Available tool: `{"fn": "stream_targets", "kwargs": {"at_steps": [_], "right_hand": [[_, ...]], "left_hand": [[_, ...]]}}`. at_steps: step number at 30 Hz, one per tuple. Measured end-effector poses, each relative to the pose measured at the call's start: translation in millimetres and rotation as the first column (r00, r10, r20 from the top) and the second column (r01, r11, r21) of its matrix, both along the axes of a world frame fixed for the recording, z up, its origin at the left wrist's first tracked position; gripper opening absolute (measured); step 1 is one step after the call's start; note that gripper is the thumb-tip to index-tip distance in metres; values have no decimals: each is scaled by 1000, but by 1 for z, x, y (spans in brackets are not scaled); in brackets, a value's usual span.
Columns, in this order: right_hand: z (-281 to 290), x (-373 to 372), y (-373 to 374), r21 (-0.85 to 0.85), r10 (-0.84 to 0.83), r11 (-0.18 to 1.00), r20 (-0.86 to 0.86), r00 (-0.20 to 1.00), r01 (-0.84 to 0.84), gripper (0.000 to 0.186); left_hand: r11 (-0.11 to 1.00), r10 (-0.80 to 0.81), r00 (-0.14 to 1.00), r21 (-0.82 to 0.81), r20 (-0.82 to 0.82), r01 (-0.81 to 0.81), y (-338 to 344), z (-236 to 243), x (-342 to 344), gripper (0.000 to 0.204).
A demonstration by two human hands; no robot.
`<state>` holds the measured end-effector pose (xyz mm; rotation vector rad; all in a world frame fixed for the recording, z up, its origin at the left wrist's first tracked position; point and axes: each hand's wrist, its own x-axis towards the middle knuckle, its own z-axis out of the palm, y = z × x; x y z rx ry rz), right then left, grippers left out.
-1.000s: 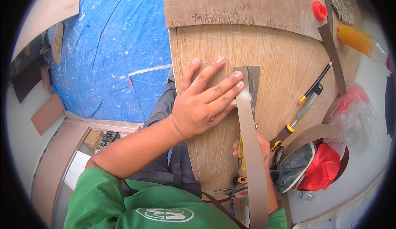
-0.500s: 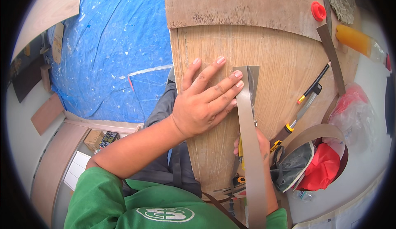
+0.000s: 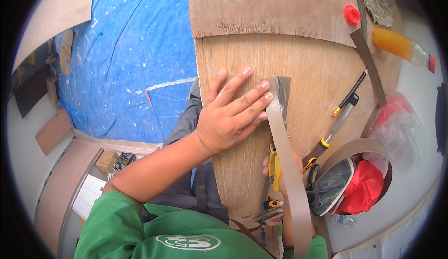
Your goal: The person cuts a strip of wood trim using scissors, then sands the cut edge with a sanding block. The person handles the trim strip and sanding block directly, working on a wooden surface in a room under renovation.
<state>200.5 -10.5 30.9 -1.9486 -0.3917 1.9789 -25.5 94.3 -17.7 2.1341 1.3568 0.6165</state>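
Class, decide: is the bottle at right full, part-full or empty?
Part-full: the bottle has orange liquid at one end and a clear stretch by its red cap.

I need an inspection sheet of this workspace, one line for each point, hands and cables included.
Surface: scratched wood board, partly covered by a rougher panel.
Job things: long brown strip; yellow tool, partly hidden.
Clutter: pencil, bottle, plastic bag and red cloth, all at right.
Hands: left hand spread, fingertips at the strip's far end; right hand around the tool, partly behind the strip.
Cables: nothing seen.
Surroundings: blue sheet at left.
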Motion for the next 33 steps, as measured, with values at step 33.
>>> {"fn": "stream_targets", "kwargs": {"at_steps": [33], "right_hand": [[106, 3, -55, 277, -95, 960, 175, 980, 43, 41]], "left_hand": [[942, 31, 990, 326, 136, -75, 4, 16, 3, 31]]}}
